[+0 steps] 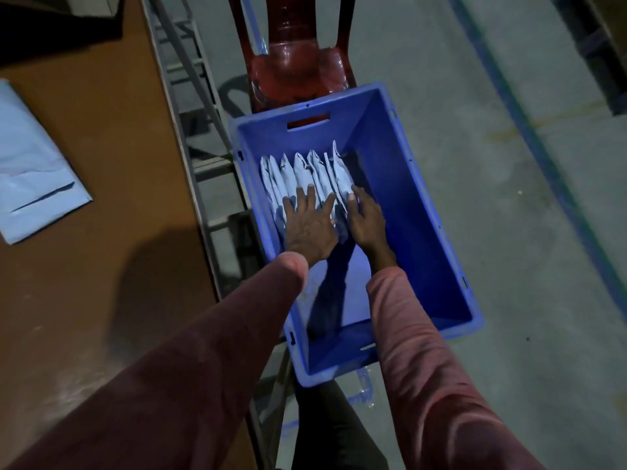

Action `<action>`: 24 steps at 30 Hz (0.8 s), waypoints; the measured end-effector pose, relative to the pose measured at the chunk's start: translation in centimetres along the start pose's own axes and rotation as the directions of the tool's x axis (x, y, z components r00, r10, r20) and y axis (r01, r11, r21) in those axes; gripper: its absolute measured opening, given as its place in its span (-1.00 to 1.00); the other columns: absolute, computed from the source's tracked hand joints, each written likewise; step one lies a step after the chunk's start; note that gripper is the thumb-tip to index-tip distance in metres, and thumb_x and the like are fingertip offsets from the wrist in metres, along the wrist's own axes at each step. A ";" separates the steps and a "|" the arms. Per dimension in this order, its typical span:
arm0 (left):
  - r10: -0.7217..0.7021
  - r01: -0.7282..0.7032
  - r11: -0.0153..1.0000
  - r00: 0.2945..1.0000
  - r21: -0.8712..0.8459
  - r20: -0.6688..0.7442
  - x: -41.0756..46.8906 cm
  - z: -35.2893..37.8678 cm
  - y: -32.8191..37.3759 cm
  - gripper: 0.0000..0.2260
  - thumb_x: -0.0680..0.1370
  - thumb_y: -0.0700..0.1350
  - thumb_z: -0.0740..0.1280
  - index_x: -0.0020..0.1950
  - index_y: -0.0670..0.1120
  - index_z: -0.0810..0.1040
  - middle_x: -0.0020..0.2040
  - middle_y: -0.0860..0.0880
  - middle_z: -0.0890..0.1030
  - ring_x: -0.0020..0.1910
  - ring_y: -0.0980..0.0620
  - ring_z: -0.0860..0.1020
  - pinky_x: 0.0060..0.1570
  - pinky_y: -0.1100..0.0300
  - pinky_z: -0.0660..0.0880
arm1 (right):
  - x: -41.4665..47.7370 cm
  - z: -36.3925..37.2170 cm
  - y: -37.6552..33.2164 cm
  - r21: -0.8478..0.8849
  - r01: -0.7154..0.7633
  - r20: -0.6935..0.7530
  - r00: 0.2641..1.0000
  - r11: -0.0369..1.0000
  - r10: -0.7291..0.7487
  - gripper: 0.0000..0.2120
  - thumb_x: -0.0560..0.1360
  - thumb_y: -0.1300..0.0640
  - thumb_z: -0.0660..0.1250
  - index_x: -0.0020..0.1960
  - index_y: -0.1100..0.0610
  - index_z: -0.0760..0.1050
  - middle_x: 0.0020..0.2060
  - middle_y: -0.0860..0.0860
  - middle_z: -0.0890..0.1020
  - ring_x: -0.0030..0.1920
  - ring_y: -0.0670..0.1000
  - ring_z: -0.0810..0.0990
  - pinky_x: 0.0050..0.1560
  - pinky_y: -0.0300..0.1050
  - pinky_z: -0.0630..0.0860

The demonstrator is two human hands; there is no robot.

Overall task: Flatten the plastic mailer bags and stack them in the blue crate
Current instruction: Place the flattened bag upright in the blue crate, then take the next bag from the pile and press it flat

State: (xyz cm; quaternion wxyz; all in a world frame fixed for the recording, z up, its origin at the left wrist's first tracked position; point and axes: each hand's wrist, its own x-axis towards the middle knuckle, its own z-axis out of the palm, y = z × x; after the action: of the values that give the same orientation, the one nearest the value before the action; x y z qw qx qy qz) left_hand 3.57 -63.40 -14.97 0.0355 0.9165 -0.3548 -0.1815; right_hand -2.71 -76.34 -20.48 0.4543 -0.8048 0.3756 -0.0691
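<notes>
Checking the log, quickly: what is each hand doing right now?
Left hand: open, fingers spread, pressing on the bags.
Right hand: open, resting against the bags' right side.

My left arm [190, 368] and right arm [424, 368] reach forward and down, sleeved to the wrist. Left hand [307, 223] – palm down, fingers straight and spread, pressing flat. Right hand [365, 221] – just beside it, fingers straight and close together

One crate [409, 205]. About seven bags [305, 171] stand under and just beyond two hands, left [307, 225] and right [368, 218]. One chair [291, 62] further beyond. One flat pile [34, 171] far left.
</notes>
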 end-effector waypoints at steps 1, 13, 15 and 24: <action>-0.006 0.006 1.000 1.000 0.017 0.014 -0.9 -0.9 0.2 -0.39 0.66 0.06 0.18 0.69 0.02 0.09 0.69 -0.19 0.02 0.67 -0.25 -0.07 0.58 -0.33 -0.14 | -0.8 -0.4 -0.9 -0.008 0.034 -0.014 0.999 0.999 -0.034 -0.51 0.68 -0.19 0.09 0.47 0.04 0.46 0.44 0.02 0.52 0.45 0.06 0.44 0.46 0.14 0.37; -0.017 -0.079 0.986 0.831 -0.148 -0.555 -19.7 -12.4 -9.0 -0.55 0.58 -0.04 0.24 0.48 -0.04 0.49 0.54 -0.16 0.42 0.58 -0.23 0.26 0.53 -0.26 0.17 | -17.0 0.4 -16.1 0.031 0.534 -0.058 0.845 0.845 -0.532 -0.68 0.69 0.12 0.23 0.42 0.14 0.50 0.36 0.04 0.56 0.39 0.04 0.48 0.43 -0.06 0.37; -0.095 -0.053 0.975 0.777 -0.215 -0.622 -22.4 -13.5 -12.7 -0.58 0.60 -0.07 0.26 0.47 -0.05 0.49 0.53 -0.12 0.43 0.58 -0.19 0.27 0.53 -0.18 0.21 | -19.2 2.3 -19.3 0.053 0.588 -0.039 0.809 0.807 -0.587 -0.69 0.69 0.15 0.25 0.41 0.11 0.51 0.34 0.02 0.56 0.39 0.04 0.48 0.42 -0.09 0.37; -0.286 0.079 0.938 0.728 -0.337 -0.624 -30.8 -11.9 -26.7 -0.62 0.66 -0.07 0.26 0.48 -0.06 0.47 0.48 -0.11 0.48 0.53 -0.19 0.32 0.47 -0.18 0.29 | -24.0 13.3 -29.5 -0.050 0.659 0.133 0.749 0.750 -0.649 -0.67 0.63 -0.05 0.24 0.35 -0.02 0.55 0.25 0.00 0.60 0.30 0.07 0.51 0.29 0.12 0.48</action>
State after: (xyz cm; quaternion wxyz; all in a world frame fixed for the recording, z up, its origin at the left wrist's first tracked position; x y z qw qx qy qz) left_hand 3.82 -23.81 0.38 0.2737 0.9359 -0.1957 0.1040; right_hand 2.28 -42.25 0.48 0.3822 -0.9083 0.0478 -0.1632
